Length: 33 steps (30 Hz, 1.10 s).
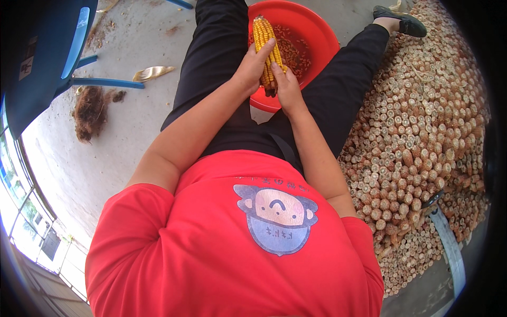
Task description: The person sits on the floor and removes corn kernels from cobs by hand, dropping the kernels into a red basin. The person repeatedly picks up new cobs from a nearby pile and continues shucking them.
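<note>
Yellow corn on the cob (263, 32) is held between both hands, slanting over the near-left part of a red plastic basin (323, 29). My left hand (253, 67) grips its left side, with the thumb laid across the kernels. Lower down on the right, my right hand (290, 90) closes around the corn, its thumb against the kernels. The lower end is brownish and partly hidden by the fingers; whether a second cob lies there I cannot tell. Loose reddish-orange kernels (291, 51) lie in the basin, which stands between my legs.
A large heap of stacked corncobs (400, 138) fills the right side, beside my right leg. At the left are a blue plastic chair (47, 59), a dry husk (152, 73) and a brown fibrous clump (90, 113) on the concrete floor. A grey-blue strip (449, 245) stands lower right.
</note>
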Tool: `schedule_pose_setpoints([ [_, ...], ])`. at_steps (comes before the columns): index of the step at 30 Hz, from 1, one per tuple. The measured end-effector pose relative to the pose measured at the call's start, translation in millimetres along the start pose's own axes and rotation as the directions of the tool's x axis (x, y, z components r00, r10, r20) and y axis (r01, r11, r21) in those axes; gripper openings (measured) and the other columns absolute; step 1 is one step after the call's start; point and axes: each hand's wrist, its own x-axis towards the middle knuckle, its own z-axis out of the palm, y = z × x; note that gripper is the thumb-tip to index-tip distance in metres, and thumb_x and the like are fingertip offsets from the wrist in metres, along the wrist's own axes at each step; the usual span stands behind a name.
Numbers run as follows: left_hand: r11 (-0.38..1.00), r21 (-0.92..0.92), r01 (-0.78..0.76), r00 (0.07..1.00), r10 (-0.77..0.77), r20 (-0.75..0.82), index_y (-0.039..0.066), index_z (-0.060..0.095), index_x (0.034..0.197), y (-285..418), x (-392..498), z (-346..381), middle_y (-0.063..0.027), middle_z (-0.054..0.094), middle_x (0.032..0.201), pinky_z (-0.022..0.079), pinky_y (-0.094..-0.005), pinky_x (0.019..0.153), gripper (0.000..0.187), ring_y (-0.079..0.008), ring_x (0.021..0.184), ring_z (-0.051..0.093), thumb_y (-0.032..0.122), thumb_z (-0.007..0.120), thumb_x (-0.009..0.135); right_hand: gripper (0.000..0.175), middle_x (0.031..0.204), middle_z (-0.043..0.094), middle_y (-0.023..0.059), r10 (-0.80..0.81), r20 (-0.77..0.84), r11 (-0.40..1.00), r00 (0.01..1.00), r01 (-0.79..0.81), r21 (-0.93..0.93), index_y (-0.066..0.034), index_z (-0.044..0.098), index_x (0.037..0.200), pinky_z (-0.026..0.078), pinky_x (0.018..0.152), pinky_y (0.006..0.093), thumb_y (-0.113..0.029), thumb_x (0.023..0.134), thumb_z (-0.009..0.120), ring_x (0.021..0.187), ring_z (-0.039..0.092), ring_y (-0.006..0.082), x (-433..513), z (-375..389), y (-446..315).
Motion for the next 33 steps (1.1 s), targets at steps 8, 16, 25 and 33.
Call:
schedule_pose_setpoints([
  [8, 0.999, -0.025, -0.041, 0.997, 0.040, -0.064, 0.003, 0.048, 0.109, 3, 2, 1, -0.0076, 0.059, 0.086, 0.053, -0.0310, 0.067, 0.034, -0.0164, 0.076, 0.061, 0.028, 0.063, 0.091, 0.033, 0.076, 0.056, 0.0027, 0.059, 0.077, 0.991, 0.995, -0.067, 0.113, -0.0033, 0.051, 0.105, 0.041, 0.051, 0.0239, -0.035, 0.098, 0.044, 0.058, 0.051, 0.0090, -4, -2, -2],
  [16, 0.996, -0.083, -0.026, 0.998, 0.021, -0.061, 0.004, 0.046, 0.105, 9, -2, 3, -0.0075, 0.058, 0.084, 0.054, -0.0316, 0.063, 0.033, -0.0175, 0.074, 0.062, 0.023, 0.067, 0.087, 0.044, 0.101, 0.060, 0.0086, -0.132, -0.004, 0.961, 0.991, 0.127, -0.247, 0.0057, 0.046, 0.117, 0.048, 0.072, 0.0255, -0.032, 0.096, 0.054, 0.085, 0.058, 0.0125, -1, 3, 6],
  [25, 0.997, -0.079, -0.021, 0.999, 0.018, -0.043, 0.005, 0.048, 0.104, 5, 1, -1, -0.0074, 0.059, 0.081, 0.054, -0.0312, 0.063, 0.032, -0.0165, 0.072, 0.062, 0.023, 0.068, 0.087, 0.040, 0.096, 0.058, 0.0063, -0.228, 0.006, 0.937, 0.974, 0.221, -0.269, 0.0028, 0.048, 0.118, 0.045, 0.069, 0.0235, -0.033, 0.100, 0.043, 0.080, 0.054, 0.0093, 1, 4, 14],
  [33, 0.995, -0.101, -0.026, 0.998, 0.020, -0.056, 0.005, 0.048, 0.107, 5, -1, 1, -0.0061, 0.059, 0.089, 0.053, -0.0311, 0.066, 0.033, -0.0162, 0.076, 0.061, 0.022, 0.068, 0.087, 0.041, 0.084, 0.058, 0.0061, -0.198, -0.072, 0.920, 0.978, 0.160, -0.358, 0.0033, 0.052, 0.113, 0.045, 0.067, 0.0253, -0.034, 0.101, 0.039, 0.075, 0.055, 0.0109, 1, 2, 15],
])
